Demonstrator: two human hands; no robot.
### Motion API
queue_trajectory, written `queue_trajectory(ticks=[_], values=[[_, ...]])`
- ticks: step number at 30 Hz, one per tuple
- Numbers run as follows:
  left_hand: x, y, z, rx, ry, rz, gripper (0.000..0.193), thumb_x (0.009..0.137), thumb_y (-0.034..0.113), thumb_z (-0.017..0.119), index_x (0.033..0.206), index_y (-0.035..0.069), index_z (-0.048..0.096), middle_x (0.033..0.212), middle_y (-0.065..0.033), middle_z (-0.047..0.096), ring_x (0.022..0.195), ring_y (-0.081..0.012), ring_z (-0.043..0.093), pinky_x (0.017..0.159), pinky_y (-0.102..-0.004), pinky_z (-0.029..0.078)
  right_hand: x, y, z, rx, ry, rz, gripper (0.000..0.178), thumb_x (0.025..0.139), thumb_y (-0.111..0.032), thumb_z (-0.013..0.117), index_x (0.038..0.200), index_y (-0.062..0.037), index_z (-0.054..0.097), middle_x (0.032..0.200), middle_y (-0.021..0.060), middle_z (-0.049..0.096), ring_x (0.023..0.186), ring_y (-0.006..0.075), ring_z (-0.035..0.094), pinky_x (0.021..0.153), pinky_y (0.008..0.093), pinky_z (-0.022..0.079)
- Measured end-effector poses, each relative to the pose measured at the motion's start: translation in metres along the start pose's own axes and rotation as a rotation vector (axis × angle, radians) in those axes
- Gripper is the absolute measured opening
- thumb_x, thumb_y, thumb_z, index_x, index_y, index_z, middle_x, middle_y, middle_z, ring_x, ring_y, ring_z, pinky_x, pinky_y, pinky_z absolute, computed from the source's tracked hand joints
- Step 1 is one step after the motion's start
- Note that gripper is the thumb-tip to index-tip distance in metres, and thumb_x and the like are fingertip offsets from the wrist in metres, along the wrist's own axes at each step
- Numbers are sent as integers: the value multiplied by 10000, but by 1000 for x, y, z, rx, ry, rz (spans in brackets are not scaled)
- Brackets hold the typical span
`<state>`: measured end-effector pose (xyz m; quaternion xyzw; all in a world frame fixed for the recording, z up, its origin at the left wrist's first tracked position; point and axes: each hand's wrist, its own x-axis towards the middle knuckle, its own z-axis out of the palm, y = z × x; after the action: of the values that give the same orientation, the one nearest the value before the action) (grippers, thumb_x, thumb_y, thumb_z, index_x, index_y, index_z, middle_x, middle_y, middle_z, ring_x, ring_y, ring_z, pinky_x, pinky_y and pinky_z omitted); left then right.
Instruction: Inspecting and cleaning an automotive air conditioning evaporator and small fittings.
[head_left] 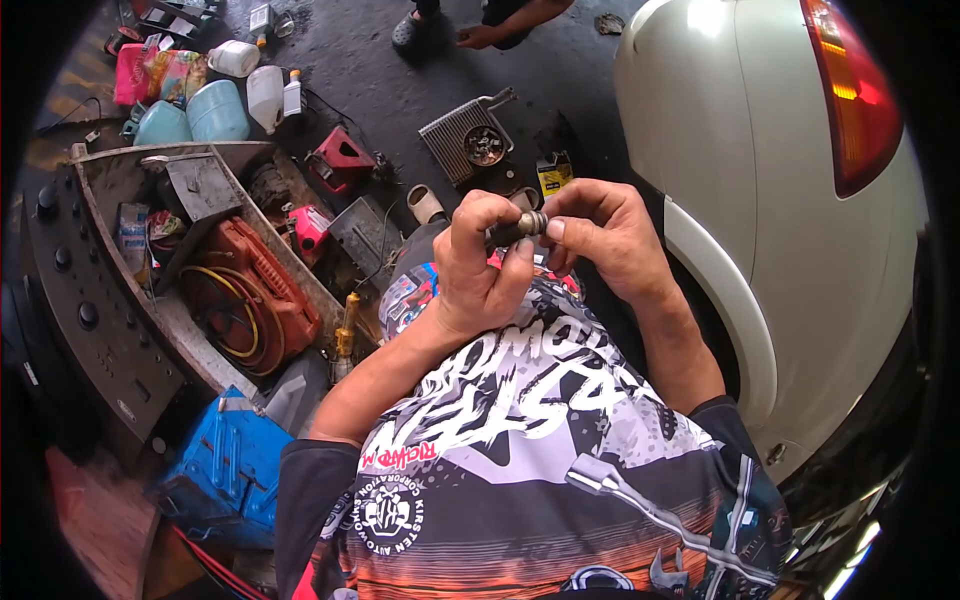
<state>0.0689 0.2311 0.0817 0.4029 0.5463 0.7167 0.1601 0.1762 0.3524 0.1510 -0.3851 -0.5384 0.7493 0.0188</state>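
A short dark cylindrical fitting with a ribbed metal end [533, 224] is held up in front of my chest. My left hand [478, 255] is closed round its dark body, with the thumb and index finger near the metal end. At that end, the thumb and fingertips of my right hand [612, 238] pinch the tip from the right. The fingers cover part of the piece, so its full shape and exact kind are hidden.
A finned metal core [450, 135] bears a round dish of small parts [484, 146] ahead, near a yellow-black box [553, 176]. The pale car [730, 110] stands right. Left are a bin [110, 195] with an orange case [262, 275] and a blue metal toolbox [225, 455]. Another person's hand [482, 37] shows at the top.
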Motion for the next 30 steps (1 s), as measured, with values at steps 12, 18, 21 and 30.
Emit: queue_trajectory(ticks=[12,18,21,30], values=[[-9,1,-4,65,-130,-12,258,762,19,565,1010,32,495,799,-130,572,604,-240,590,557,-328,478,7,4,4,-139,-85,29,117,762,-70,556,819,27,588,678,25,582,544,75,579,503,217,488],[2,1,-5,-470,-82,-797,272,857,224,449,1071,56,450,862,-44,506,610,-76,452,505,-221,377,12,-1,9,-66,-116,133,148,883,-132,584,837,6,612,680,39,615,519,83,586,487,223,494],[8,5,-13,-880,-64,-1042,308,829,239,498,1080,73,434,828,-19,470,573,-39,391,439,-168,311,9,2,6,15,-103,94,165,917,-150,583,898,10,616,715,53,634,540,98,602,496,219,502],[4,-3,-22,-1049,-187,-1044,391,757,292,600,1046,80,442,836,-65,517,535,-81,447,404,-189,340,8,7,7,-5,-134,-116,285,832,-62,689,1100,-20,600,861,-9,597,768,56,589,648,206,495]])
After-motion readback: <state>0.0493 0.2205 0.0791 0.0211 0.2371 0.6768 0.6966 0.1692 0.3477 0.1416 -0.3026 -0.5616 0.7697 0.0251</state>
